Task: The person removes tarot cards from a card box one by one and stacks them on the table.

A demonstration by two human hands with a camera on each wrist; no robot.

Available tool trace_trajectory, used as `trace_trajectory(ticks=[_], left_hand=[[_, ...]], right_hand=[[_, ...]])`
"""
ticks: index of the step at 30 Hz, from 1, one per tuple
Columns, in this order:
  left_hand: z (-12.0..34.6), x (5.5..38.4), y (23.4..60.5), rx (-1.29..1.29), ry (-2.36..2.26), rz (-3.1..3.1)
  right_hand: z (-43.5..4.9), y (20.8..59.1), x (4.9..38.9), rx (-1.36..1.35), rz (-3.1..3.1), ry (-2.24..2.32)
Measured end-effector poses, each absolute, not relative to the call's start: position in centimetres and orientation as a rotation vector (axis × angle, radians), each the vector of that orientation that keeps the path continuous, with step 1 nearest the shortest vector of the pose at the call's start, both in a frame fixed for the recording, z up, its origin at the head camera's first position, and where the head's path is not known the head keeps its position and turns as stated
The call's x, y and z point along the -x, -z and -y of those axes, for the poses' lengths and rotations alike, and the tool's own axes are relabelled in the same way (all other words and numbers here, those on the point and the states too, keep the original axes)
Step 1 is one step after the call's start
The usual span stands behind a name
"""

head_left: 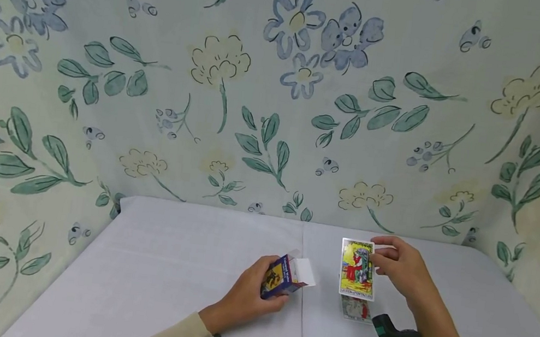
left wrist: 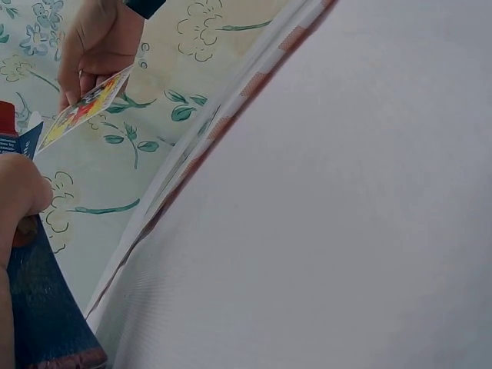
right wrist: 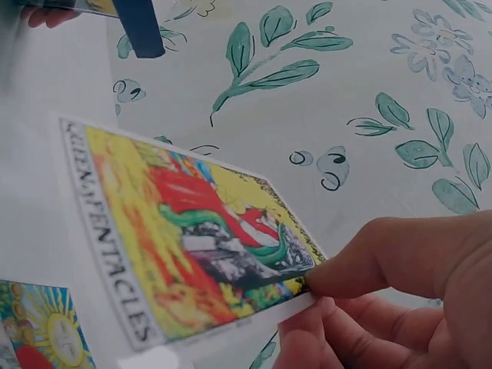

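My left hand (head_left: 247,297) grips a small blue card box (head_left: 278,280), tilted, with its white end flap standing open toward the right. My right hand (head_left: 402,267) pinches a tarot card (head_left: 356,268) by its side edge, between thumb and fingers. In the right wrist view the card's face is yellow and red and reads "Queen of Pentacles". Another tarot card (head_left: 356,310) lies on the table, partly hidden behind the held one; its sun picture shows at the lower left of the right wrist view. Whether more cards are inside the box cannot be seen.
A white cloth covers the table (head_left: 181,258), with a seam running front to back near the middle. Behind it and at both sides hangs a floral curtain (head_left: 302,139). Dark camera mounts (head_left: 400,336) sit on the wrists over beige sleeves.
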State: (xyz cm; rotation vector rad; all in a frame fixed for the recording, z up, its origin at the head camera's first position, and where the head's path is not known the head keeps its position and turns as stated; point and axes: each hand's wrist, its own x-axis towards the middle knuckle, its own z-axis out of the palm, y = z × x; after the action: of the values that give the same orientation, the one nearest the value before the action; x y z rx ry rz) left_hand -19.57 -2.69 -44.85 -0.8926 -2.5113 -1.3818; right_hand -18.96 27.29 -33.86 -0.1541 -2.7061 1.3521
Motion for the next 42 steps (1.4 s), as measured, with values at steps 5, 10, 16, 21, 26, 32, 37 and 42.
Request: trace_trajectory(ticks=[5, 10, 16, 21, 26, 32, 37, 42], left_hand=[[2.7, 19.7, 44.9, 0.893, 1.384, 2.512], [2.7, 19.7, 45.0, 0.905, 1.382, 2.502], [2.8, 19.6, 45.2, 0.923, 1.362, 2.481], [2.9, 19.7, 45.3, 0.936, 1.346, 2.469], [2.9, 19.9, 45.5, 0.95, 1.343, 2.447], [2.7, 19.9, 45.6, 0.949, 1.347, 2.461], [2.7, 19.8, 45.6, 0.947, 1.341, 2.477], [2.8, 19.8, 45.4, 0.939, 1.331, 2.47]], right_hand=[[-27.7, 34.2, 19.4, 0.179, 2.718, -1.354], [-28.2, 35.2, 19.8, 0.188, 2.739, -1.362], [-28.7, 36.7, 20.4, 0.221, 2.796, -1.371], [-29.0, 37.7, 20.9, 0.229, 2.851, -1.371], [-29.1, 38.6, 21.3, 0.282, 2.873, -1.377], [-29.2, 39.2, 21.4, 0.312, 2.872, -1.39], [-29.2, 39.7, 21.3, 0.311, 2.887, -1.338], [-29.0, 40.1, 21.6, 0.307, 2.893, -1.275]])
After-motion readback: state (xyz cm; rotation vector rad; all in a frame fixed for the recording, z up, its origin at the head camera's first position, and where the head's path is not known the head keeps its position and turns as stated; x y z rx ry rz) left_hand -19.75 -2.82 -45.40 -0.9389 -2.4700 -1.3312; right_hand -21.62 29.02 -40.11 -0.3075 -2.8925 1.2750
